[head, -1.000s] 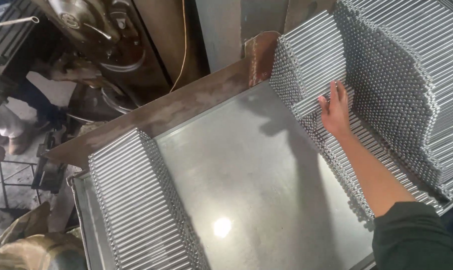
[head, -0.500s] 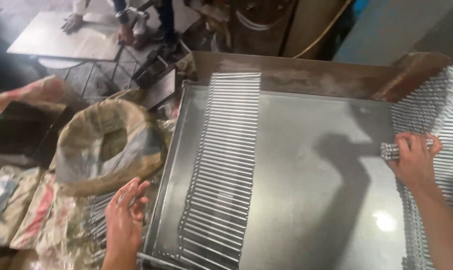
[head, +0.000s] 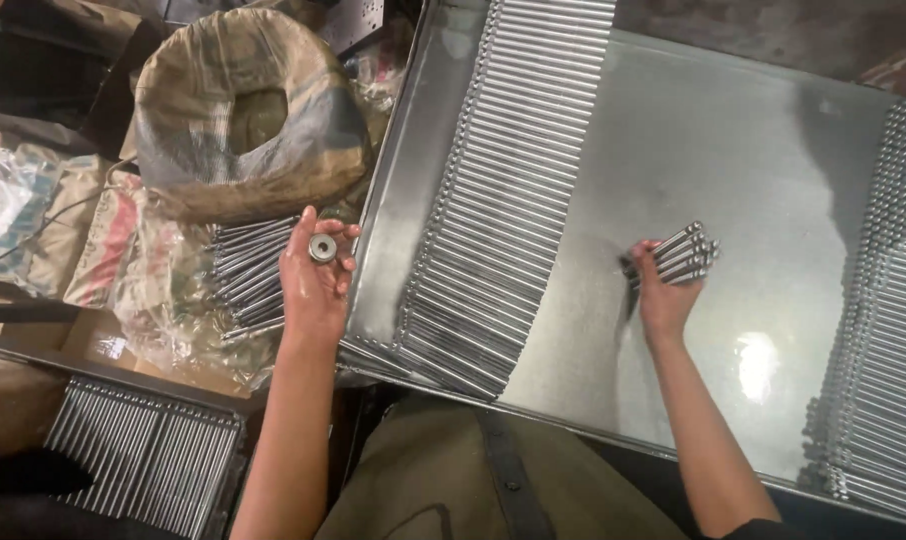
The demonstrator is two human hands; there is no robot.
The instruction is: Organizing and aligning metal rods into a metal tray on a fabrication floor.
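Note:
My left hand (head: 315, 282) hovers over the left edge of a shiny metal tray (head: 713, 150), its fingers holding a small round metal ring (head: 323, 248). My right hand (head: 663, 290) rests on the tray's bare middle, shut on a bundle of several thin steel rods (head: 681, 256) that point up and right. A flat row of laid-out steel rods (head: 508, 190) covers the tray's left part, between my two hands. A tall stack of rods (head: 888, 300) fills the tray's right side.
An open woven sack (head: 243, 120) sits left of the tray, with loose rods (head: 248, 280) lying under my left hand and crumpled plastic bags (head: 153, 280) nearby. Another tray of rods (head: 143, 455) stands at the lower left.
The view has swung left and down. My right hand has carried its bundle of rods from the right-hand stack to the tray's middle. My left hand has risen and now holds a ring.

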